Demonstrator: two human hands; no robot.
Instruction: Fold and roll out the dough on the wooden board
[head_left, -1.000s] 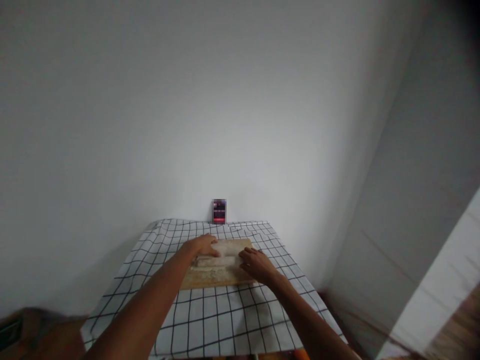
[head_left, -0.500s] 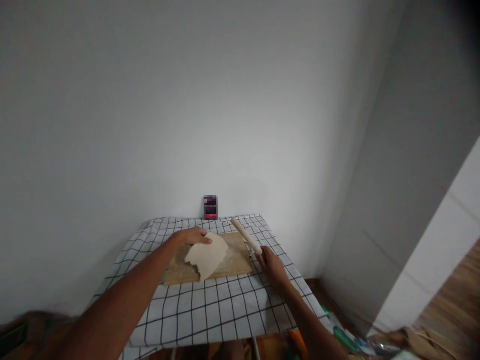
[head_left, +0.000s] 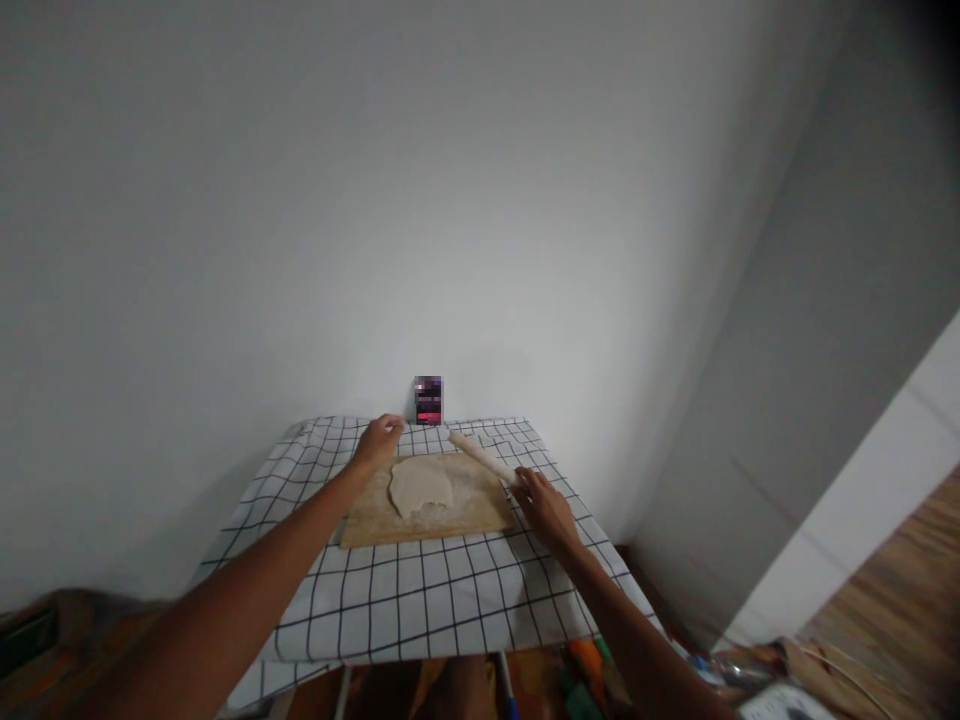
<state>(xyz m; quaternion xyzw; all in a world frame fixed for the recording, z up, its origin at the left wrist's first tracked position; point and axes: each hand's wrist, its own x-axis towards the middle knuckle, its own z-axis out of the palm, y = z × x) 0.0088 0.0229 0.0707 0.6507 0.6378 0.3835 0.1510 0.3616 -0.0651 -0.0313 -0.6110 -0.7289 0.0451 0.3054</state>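
Mostly checked cloth (head_left: 420, 600) w/ board (head_left: 375, 522)

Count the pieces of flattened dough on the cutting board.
1. A single flat dough sheet lies on the wooden cutting board, between the left hand at the board's far left corner and the right hand, which holds the rolling pin. None seems hidden.
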